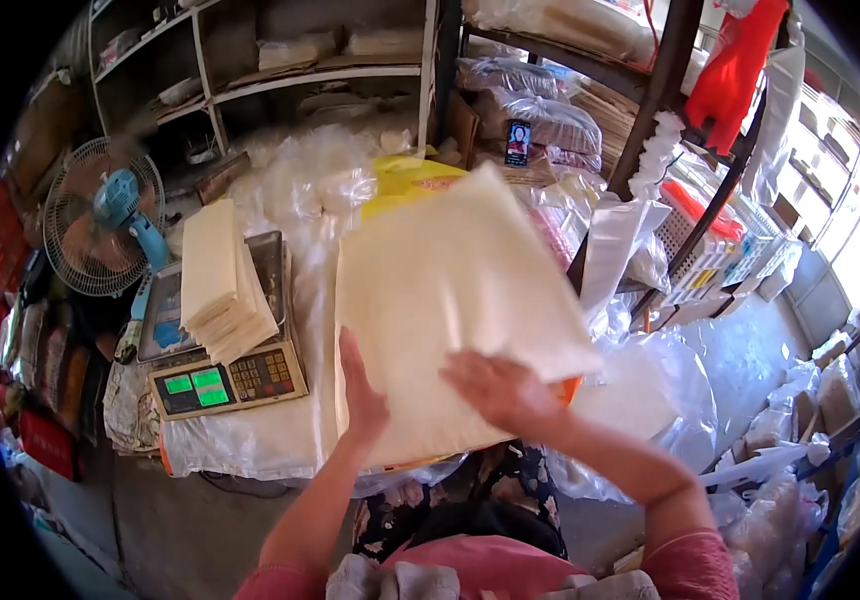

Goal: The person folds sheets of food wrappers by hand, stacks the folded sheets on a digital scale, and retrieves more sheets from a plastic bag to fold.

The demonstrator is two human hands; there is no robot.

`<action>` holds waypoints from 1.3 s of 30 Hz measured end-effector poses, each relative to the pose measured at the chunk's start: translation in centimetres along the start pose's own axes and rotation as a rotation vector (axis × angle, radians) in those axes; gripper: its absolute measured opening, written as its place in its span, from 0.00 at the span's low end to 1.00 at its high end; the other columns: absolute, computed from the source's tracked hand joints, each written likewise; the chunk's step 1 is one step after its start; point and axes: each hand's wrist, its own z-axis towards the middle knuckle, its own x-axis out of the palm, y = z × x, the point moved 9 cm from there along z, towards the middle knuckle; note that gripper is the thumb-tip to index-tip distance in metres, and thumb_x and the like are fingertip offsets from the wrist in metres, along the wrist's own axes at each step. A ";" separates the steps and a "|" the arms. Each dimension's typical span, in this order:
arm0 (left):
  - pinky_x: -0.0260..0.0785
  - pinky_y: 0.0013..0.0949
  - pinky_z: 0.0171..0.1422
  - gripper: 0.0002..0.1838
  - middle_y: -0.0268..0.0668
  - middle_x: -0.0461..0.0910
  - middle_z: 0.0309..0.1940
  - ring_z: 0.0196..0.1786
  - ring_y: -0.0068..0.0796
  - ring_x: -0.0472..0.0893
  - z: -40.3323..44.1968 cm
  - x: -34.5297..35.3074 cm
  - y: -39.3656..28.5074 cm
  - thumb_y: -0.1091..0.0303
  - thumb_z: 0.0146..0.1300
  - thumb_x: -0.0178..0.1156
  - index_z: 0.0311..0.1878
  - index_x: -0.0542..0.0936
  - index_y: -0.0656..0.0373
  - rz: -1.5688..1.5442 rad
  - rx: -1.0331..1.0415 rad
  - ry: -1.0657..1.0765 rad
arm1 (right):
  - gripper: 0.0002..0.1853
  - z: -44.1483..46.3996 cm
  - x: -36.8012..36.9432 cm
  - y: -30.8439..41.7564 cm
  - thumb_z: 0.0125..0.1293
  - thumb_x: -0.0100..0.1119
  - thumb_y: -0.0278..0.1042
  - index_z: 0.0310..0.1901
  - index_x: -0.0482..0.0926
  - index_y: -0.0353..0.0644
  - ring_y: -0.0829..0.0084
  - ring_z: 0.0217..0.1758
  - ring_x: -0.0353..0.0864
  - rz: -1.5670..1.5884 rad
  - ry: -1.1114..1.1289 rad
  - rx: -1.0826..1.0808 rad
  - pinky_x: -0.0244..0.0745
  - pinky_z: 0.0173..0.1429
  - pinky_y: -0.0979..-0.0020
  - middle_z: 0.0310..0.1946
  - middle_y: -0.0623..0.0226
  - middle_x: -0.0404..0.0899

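A large, thin cream-coloured sheet (430,280) lies in front of me, its far right part raised and blurred. I cannot tell whether it is one layer or several. At its left edge stands my left hand (362,395), fingers stretched upward and holding nothing. My right hand (498,388) rests on the sheet's near right part, fingers laid out over its surface and slightly smeared by motion. Left of the sheet, a digital scale (240,383) with green displays carries a stack of folded cream sheets (215,275).
A fan (105,215) stands at the left. Clear plastic bags (300,165) and a yellow bag (405,180) lie behind the sheet. A phone (518,143) leans on the rack at the back. White crates (695,235) and plastic bags are on the right.
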 end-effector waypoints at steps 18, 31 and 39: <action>0.71 0.29 0.43 0.10 0.36 0.82 0.31 0.36 0.23 0.79 -6.7 -8.0 3.6 0.71 0.65 0.56 0.44 0.78 0.69 -0.260 -0.672 0.222 | 0.14 -12.9 -0.6 -11.2 0.58 0.68 0.25 0.46 0.80 0.32 0.81 0.35 0.79 1.225 -0.209 0.725 0.75 0.42 0.75 0.36 0.68 0.83; 0.54 0.51 0.71 0.30 0.47 0.68 0.63 0.67 0.48 0.64 -0.5 -0.9 -0.4 0.57 0.62 0.60 0.65 0.68 0.56 0.471 -0.078 0.393 | 0.17 -11.7 15.1 -18.3 0.57 0.61 0.38 0.44 0.75 0.37 0.51 0.40 0.79 0.544 -0.111 1.243 0.73 0.44 0.60 0.31 0.49 0.78; 0.48 0.58 0.72 0.30 0.44 0.67 0.64 0.70 0.47 0.62 -3.7 1.1 0.1 0.48 0.61 0.59 0.61 0.72 0.56 0.624 -0.021 0.514 | 0.29 -6.7 9.8 -13.6 0.63 0.56 0.38 0.66 0.63 0.43 0.47 0.63 0.67 0.117 -0.068 0.901 0.65 0.64 0.54 0.63 0.49 0.65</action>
